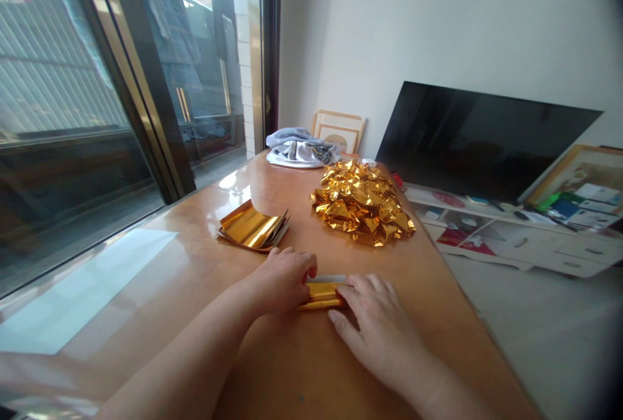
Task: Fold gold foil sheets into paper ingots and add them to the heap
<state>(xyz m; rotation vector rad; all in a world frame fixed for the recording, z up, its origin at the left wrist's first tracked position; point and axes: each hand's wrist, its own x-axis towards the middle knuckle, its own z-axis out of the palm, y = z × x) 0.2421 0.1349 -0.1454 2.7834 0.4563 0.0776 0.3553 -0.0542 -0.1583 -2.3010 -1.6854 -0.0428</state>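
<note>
The glossy brown table (302,368) carries a heap of crumpled-looking gold foil pieces (363,202) along its right edge, toward the far end, and a bundle of light bluish cloth (302,147) at its far left corner. A stack of gold sheets (252,225) lies farther in from the left edge; a folded gold sheet (324,291) lies nearer the right edge than the left.

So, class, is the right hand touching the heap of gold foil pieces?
Apart: the head view shows bare tabletop between the right hand and the heap.
</note>
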